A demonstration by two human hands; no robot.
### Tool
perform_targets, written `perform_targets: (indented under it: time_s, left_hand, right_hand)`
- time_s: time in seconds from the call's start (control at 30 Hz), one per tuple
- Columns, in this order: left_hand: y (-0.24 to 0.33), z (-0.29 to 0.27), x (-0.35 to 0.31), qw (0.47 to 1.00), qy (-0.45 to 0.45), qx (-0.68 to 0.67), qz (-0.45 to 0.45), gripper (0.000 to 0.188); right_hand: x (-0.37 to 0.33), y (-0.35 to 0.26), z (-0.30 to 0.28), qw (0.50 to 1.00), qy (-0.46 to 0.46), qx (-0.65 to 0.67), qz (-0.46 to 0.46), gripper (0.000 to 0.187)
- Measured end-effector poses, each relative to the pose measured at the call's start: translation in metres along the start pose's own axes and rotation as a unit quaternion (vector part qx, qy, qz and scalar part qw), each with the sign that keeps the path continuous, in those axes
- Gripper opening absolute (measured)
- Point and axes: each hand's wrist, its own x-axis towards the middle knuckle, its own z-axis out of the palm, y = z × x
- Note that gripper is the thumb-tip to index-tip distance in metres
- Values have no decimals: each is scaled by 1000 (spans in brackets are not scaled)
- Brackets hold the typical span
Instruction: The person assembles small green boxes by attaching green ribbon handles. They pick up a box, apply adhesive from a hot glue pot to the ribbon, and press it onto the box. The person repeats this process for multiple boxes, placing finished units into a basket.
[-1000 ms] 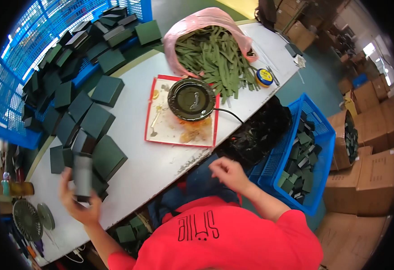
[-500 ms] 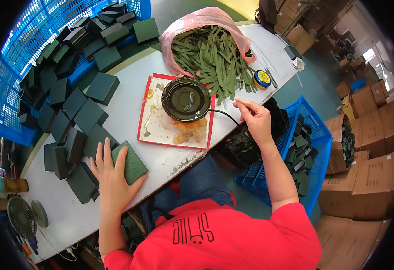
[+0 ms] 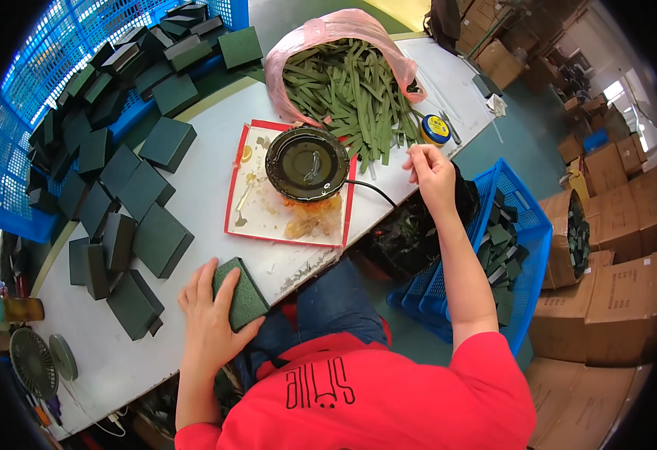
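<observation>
My left hand (image 3: 210,324) grips a dark green box (image 3: 240,294) at the front edge of the white table, thumb on the near side and fingers over the far side. Over the table's right edge my right hand (image 3: 433,178) is closed with its fingertips pinched together; what they hold, if anything, is too small to make out. Just beyond it, green ribbon strips (image 3: 369,112) spill from a pink plastic bag (image 3: 321,34). A round black pot (image 3: 307,165) with dark contents and a cord sits on a stained, red-edged board (image 3: 249,214).
Loose green boxes (image 3: 162,241) lie on the left of the table (image 3: 216,180), below a blue crate (image 3: 13,199) heaped with more. A small round tin (image 3: 435,129) stands near the ribbons. Small fans (image 3: 34,362) sit front left; another blue crate (image 3: 535,262) is at right.
My left hand has drawn the green box toward me and right, away from the other boxes, to the table edge. My right hand has shifted slightly right, its fingers curling in.
</observation>
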Motion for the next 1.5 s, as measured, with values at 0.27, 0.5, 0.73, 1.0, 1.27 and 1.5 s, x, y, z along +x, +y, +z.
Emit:
perform_targets:
  time_s: [0.27, 0.5, 0.73, 1.0, 1.27, 1.5]
  left_hand:
    - [-9, 2, 5, 998, 42, 15, -50, 78]
    - [-11, 5, 5, 997, 60, 15, -44, 78]
    - [-16, 8, 7, 994, 92, 6, -57, 78]
    - [6, -7, 17, 983, 181, 9, -15, 52]
    - [83, 6, 69, 916, 203, -275, 212, 29]
    - [87, 22, 74, 909, 175, -299, 231, 25]
  right_hand:
    - [2, 18, 11, 983, 1, -160, -85, 21]
    - [69, 30, 11, 995, 40, -85, -10, 25]
    - [101, 42, 23, 969, 116, -166, -143, 22]
    - [-19, -44, 17, 856, 76, -166, -483, 28]
    - [-91, -67, 19, 801, -39, -152, -578, 37]
    - [-101, -62, 20, 801, -70, -152, -575, 32]
